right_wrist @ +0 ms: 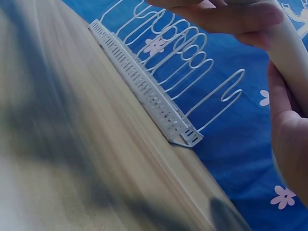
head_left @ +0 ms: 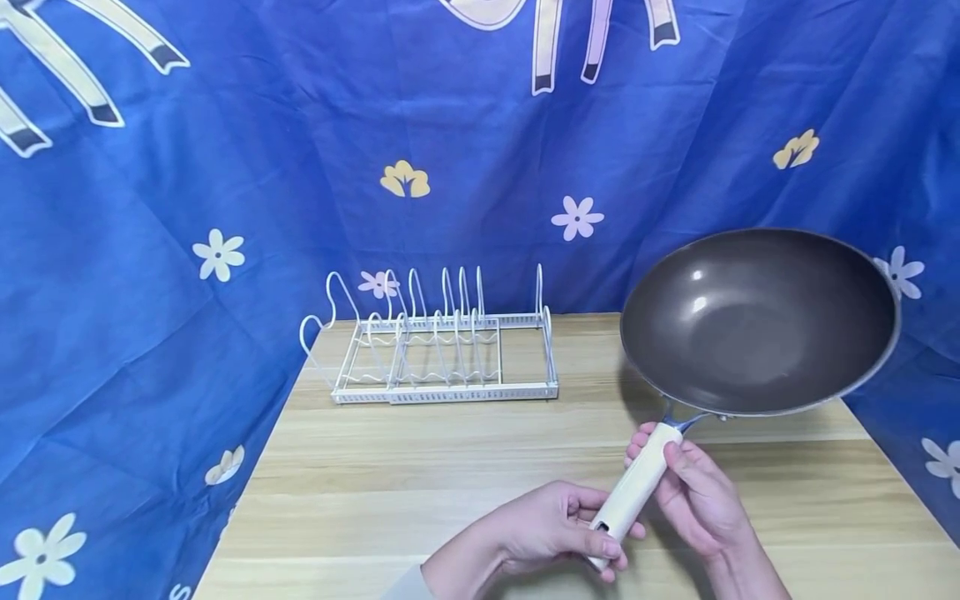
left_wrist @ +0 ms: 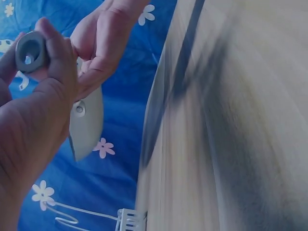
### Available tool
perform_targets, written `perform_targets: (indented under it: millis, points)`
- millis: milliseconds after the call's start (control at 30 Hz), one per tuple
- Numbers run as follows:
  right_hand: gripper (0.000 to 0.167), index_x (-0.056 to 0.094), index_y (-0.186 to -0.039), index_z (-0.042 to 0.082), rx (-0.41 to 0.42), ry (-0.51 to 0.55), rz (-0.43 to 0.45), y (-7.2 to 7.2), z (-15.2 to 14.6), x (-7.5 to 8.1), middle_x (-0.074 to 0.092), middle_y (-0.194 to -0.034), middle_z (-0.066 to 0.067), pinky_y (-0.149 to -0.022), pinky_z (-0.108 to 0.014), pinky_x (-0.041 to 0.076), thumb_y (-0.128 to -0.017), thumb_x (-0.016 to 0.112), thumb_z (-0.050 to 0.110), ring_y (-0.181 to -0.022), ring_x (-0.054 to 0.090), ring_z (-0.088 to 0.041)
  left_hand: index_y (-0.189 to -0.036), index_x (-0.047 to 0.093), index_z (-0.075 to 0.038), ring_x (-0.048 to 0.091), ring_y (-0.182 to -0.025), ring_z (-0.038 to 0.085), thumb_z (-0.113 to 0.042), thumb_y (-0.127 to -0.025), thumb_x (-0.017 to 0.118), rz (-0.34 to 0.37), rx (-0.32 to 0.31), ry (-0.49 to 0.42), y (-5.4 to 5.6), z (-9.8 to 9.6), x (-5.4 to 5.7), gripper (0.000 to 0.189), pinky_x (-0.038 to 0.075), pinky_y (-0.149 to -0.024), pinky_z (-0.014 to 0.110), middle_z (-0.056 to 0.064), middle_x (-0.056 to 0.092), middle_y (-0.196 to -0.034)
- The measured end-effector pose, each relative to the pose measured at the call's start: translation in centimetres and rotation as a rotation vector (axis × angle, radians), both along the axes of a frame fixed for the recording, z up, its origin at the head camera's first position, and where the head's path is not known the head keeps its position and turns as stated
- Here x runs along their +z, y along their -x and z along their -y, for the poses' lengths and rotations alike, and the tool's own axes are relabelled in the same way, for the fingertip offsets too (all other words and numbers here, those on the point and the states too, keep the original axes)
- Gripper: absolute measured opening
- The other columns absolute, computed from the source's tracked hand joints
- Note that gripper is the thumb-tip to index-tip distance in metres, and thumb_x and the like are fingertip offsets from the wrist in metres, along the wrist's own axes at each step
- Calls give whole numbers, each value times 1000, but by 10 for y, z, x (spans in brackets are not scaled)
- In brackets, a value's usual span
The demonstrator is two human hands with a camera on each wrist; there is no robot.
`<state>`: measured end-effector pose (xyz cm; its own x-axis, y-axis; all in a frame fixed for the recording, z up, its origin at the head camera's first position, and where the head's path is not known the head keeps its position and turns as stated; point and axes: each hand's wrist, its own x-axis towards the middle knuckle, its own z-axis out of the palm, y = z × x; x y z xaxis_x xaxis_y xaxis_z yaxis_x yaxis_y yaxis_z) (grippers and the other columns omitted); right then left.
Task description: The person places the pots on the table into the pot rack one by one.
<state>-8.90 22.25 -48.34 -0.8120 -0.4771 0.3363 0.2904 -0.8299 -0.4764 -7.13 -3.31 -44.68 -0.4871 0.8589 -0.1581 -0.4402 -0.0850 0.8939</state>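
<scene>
A large wok (head_left: 757,333) with a dark inside and a cream handle (head_left: 637,483) is held up over the right part of the table, its hollow turned toward the head camera. My right hand (head_left: 705,492) grips the handle near the pan, thumb along its top. Lower down, my left hand (head_left: 558,529) pinches the handle's end, where a dark hanging slot shows. In the left wrist view the handle's hollow end (left_wrist: 31,52) sits between the left fingers, and part of the wok's pale outside (left_wrist: 86,125) shows beyond the right hand (left_wrist: 108,41).
A white wire rack (head_left: 450,394) with several upright loops stands at the back left of the wooden table (head_left: 420,467). A blue patterned cloth (head_left: 465,167) hangs behind and along the sides. The wok's shadow falls on the table.
</scene>
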Motion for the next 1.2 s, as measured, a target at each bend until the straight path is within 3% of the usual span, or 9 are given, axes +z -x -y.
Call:
perform_targets:
  millis: [133, 267, 433, 633, 833, 1033, 1200]
  points:
    - [51, 57, -146, -5, -23, -89, -7, -3, 1, 1, 68, -141, -15, -125, -35, 48, -117, 16, 3, -136, 67, -24, -139, 62, 11, 74, -86, 7, 5, -103, 66, -63, -2, 93, -2, 2, 2, 37, 65, -89, 26, 46, 61, -138]
    - [47, 57, -144, -2, -60, -179, -28, -6, 4, 3, 69, -139, -12, -122, -34, 51, -116, 19, -1, -133, 69, -23, -130, 70, 4, 74, -81, 8, 5, -99, 72, -152, 41, 203, -5, 4, 3, 31, 64, -85, 22, 28, 76, -125]
    - [44, 57, -143, 0, -113, -313, -89, -8, 8, 8, 71, -136, -8, -118, -34, 54, -115, 24, -6, -130, 72, -20, -112, 77, -4, 69, -76, 1, 3, -90, 82, -304, 111, 361, -10, 5, 5, 24, 56, -73, 13, 12, 83, -102]
    - [40, 60, -140, 3, -178, -454, -145, -12, 14, 18, 77, -131, -6, -113, -35, 58, -114, 31, -8, -126, 75, -19, -97, 75, -16, 58, -68, -3, -10, -85, 90, -517, 151, 567, -18, 6, 13, 20, 50, -68, 16, -15, 68, -76]
    - [38, 61, -141, 5, -216, -527, -191, -11, 21, 26, 79, -129, -3, -112, -34, 59, -113, 37, -7, -124, 76, -18, -96, 75, -18, 54, -67, -1, -21, -89, 89, -533, 231, 599, -28, 9, 15, 16, 46, -64, 18, -15, 63, -73]
    - [36, 63, -138, 6, -248, -574, -208, -12, 31, 32, 80, -126, -2, -110, -33, 60, -112, 41, -7, -121, 77, -18, -93, 72, -24, 51, -64, -1, -25, -85, 92, -578, 285, 633, -33, 15, 16, 21, 43, -61, 18, -16, 61, -70]
    - [29, 64, -133, 5, -300, -661, -206, -13, 43, 37, 81, -122, 1, -107, -32, 61, -110, 49, -7, -117, 79, -16, -107, 69, -23, 61, -75, -5, -23, -84, 93, -614, 310, 661, -35, 22, 12, 33, 49, -70, 19, -14, 78, -87]
